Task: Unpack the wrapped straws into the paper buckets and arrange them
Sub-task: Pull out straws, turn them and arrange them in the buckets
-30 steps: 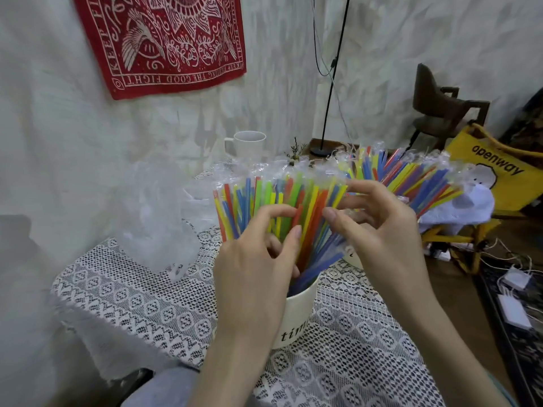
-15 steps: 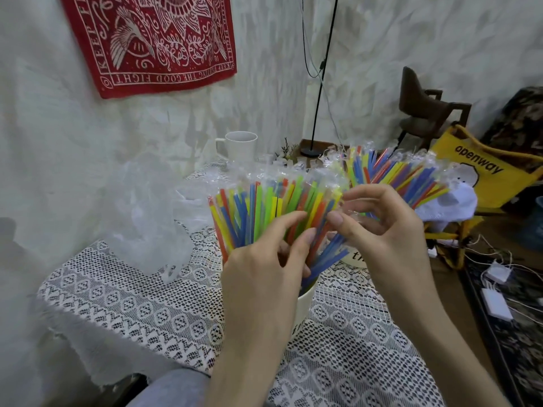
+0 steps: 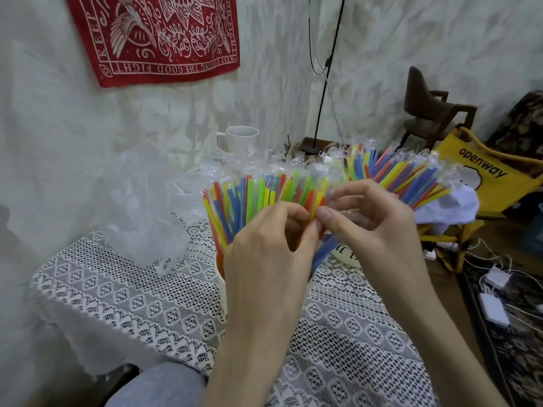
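- From my feed, most of the near white paper bucket (image 3: 221, 284) is hidden behind the left hand (image 3: 264, 259); I see only a strip of its left wall and rim.
- The far white paper bucket (image 3: 346, 255) shows just a curved patch with dark lettering I can't read, between the two wrists.
- The right hand (image 3: 373, 227) covers the lower part of the far bundle, so I cannot tell how those straws sit in their bucket.
- The crumpled clear plastic wrapping (image 3: 147, 218) on the left of the counter is blurred; its edges melt into the pale wall.
- The wrapped straws in the near bucket (image 3: 249, 201) are thin plastic tubes in blue, green, yellow, orange and red, each in a clear sleeve that ends in a crinkled tip. They stand upright and fan out above the rim.
- The second fan of wrapped straws (image 3: 411, 177) leans to the right from the far bucket, same colours, same clear tips.
- Left thumb and fingers (image 3: 296, 214) are curled narrow, pinching straws at the right edge of the near bundle.
- Right fingers (image 3: 326, 214) are curled too, pinching the same cluster just beside the left thumb; the two hands nearly touch.
- Both buckets stand near the middle of the counter (image 3: 147, 304), which wears a white lace cloth.
- A white ceramic mug (image 3: 239, 139) stands at the counter's far edge, well apart.
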